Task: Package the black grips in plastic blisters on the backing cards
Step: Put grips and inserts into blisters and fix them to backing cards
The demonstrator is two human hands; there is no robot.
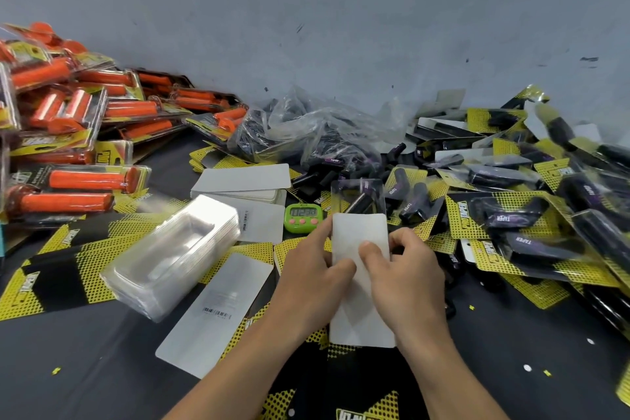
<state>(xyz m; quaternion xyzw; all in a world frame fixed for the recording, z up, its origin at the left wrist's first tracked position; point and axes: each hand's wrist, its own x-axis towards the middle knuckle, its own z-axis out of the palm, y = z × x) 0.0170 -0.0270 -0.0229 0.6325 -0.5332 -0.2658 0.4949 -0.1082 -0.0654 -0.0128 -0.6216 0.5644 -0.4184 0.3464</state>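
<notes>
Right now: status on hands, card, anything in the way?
Left hand and right hand both grip the backing card, white side up. Blister holding a black grip sticks out its far end. Green timer just beyond left hand.

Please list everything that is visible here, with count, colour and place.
held card: one, white side up, centre, far end at a clear blister with a black grip
empty blisters: one stack, clear, left of centre
loose cards: many, white or yellow-black, on the table
timer: one, green, beyond the hands
bag of grips: one, clear, black grips inside, centre back
orange packs: a pile, left
black packs: a pile, right
wall: grey, behind
left hand: grips the held card's left edge
right hand: grips its right edge
</notes>
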